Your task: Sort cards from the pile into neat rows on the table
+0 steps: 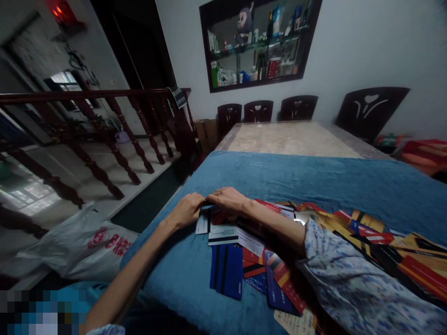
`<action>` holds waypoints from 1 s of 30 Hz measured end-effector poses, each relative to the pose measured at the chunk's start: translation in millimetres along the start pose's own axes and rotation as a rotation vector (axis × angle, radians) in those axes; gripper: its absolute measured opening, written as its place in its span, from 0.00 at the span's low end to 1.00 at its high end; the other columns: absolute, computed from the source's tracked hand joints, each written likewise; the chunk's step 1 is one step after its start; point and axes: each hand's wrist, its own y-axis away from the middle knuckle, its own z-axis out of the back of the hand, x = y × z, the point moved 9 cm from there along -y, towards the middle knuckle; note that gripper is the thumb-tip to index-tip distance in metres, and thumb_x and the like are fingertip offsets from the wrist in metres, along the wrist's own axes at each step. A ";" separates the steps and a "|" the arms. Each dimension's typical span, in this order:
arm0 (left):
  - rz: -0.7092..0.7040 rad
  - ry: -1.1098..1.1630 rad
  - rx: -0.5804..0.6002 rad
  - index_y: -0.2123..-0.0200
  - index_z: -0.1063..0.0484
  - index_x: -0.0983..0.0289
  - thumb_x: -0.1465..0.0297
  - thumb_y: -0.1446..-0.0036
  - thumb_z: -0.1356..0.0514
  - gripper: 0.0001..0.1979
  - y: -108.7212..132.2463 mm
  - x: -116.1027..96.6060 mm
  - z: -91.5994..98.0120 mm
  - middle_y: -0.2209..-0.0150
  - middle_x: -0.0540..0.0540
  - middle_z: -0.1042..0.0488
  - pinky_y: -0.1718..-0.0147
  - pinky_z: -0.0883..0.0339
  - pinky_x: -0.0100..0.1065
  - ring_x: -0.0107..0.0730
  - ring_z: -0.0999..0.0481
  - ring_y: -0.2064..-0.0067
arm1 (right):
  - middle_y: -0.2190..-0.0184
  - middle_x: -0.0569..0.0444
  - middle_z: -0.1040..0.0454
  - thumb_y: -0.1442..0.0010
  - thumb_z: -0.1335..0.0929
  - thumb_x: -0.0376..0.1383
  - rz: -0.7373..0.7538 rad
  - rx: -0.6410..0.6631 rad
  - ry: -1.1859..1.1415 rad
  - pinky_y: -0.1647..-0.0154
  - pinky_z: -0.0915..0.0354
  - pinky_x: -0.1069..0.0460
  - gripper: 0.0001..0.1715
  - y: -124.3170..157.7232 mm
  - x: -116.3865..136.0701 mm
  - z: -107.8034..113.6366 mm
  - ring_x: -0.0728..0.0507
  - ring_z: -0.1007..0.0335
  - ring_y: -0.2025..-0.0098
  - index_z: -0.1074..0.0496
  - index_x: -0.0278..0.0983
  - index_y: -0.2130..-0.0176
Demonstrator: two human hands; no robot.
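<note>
My left hand (pixel 188 208) and my right hand (pixel 228 197) meet over the left part of a blue cloth. Their fingers are closed around a thin dark card (pixel 208 202), of which only an edge shows between the fingertips. Just below the hands lie pale cards (pixel 223 234) with dark stripes, partly overlapping. Nearer to me are blue cards (pixel 226 270) with black stripes, and red and dark blue cards (pixel 279 288) fanned beside them. My right forearm covers part of the spread. A large loose heap of gold, red and black cards (pixel 370 237) lies to the right.
The blue cloth (pixel 279 177) covers the near part of a stone-topped table (pixel 293 138). Dark chairs (pixel 258 111) stand along its far side. On the left are a wooden railing (pixel 115 111) and a white plastic bag (pixel 80 246). A shelf niche (pixel 258 51) is in the wall.
</note>
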 end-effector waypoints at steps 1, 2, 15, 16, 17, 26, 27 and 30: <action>0.009 0.018 -0.017 0.67 0.27 0.63 0.77 0.40 0.48 0.10 -4.1 -0.3 2.9 0.67 0.56 0.27 0.62 0.35 0.36 0.36 0.29 0.64 | 0.56 0.47 0.23 0.31 0.38 0.32 -0.031 -0.023 -0.019 0.58 0.38 0.51 0.11 2.3 -4.4 3.2 0.43 0.27 0.55 0.32 0.37 0.51; 0.015 0.033 -0.032 0.66 0.27 0.63 0.77 0.39 0.48 0.10 -9.2 -1.1 5.1 0.67 0.55 0.27 0.62 0.35 0.35 0.36 0.29 0.64 | 0.56 0.47 0.23 0.32 0.37 0.32 -0.059 -0.043 -0.038 0.58 0.38 0.52 0.11 5.2 -9.1 5.9 0.43 0.27 0.54 0.32 0.37 0.50; -0.010 0.201 -0.074 0.61 0.22 0.65 0.82 0.48 0.46 0.16 -95.7 -18.2 -32.6 0.66 0.56 0.24 0.62 0.32 0.33 0.34 0.26 0.64 | 0.54 0.43 0.23 0.34 0.37 0.29 -0.399 -0.068 -0.014 0.59 0.38 0.52 0.18 60.5 -86.6 -4.0 0.41 0.27 0.52 0.34 0.36 0.45; -0.014 0.210 -0.066 0.62 0.22 0.65 0.83 0.48 0.47 0.17 -98.3 -19.1 -36.7 0.66 0.56 0.24 0.62 0.32 0.33 0.34 0.25 0.64 | 0.54 0.43 0.23 0.34 0.37 0.30 -0.419 -0.058 -0.029 0.59 0.38 0.52 0.18 63.0 -90.5 -7.9 0.41 0.26 0.53 0.33 0.36 0.45; -0.018 0.218 -0.060 0.62 0.22 0.66 0.83 0.48 0.48 0.17 -100.4 -19.7 -39.7 0.66 0.56 0.23 0.62 0.32 0.33 0.35 0.25 0.64 | 0.53 0.44 0.23 0.34 0.37 0.30 -0.434 -0.051 -0.049 0.60 0.38 0.52 0.18 64.6 -93.8 -11.7 0.42 0.26 0.53 0.33 0.37 0.45; 0.006 0.344 -0.153 0.54 0.23 0.64 0.82 0.50 0.47 0.22 -112.8 -8.8 -29.8 0.59 0.57 0.21 0.51 0.30 0.40 0.39 0.23 0.56 | 0.50 0.45 0.24 0.42 0.35 0.24 -0.488 -0.294 -0.295 0.53 0.36 0.51 0.26 64.9 -118.2 -15.9 0.42 0.27 0.50 0.35 0.37 0.44; 0.026 0.364 -0.183 0.52 0.24 0.64 0.82 0.51 0.46 0.23 -115.3 -5.2 -26.9 0.58 0.57 0.21 0.50 0.30 0.41 0.39 0.23 0.55 | 0.49 0.45 0.25 0.43 0.35 0.23 -0.486 -0.350 -0.303 0.52 0.35 0.50 0.28 65.2 -121.0 -12.8 0.42 0.27 0.50 0.36 0.37 0.44; 0.070 0.392 -0.264 0.47 0.29 0.63 0.81 0.52 0.43 0.27 -124.3 2.6 -19.8 0.55 0.56 0.25 0.49 0.29 0.43 0.39 0.25 0.54 | 0.49 0.44 0.28 0.45 0.36 0.21 -0.468 -0.496 -0.300 0.50 0.34 0.48 0.30 67.1 -128.8 -2.3 0.42 0.29 0.50 0.37 0.37 0.44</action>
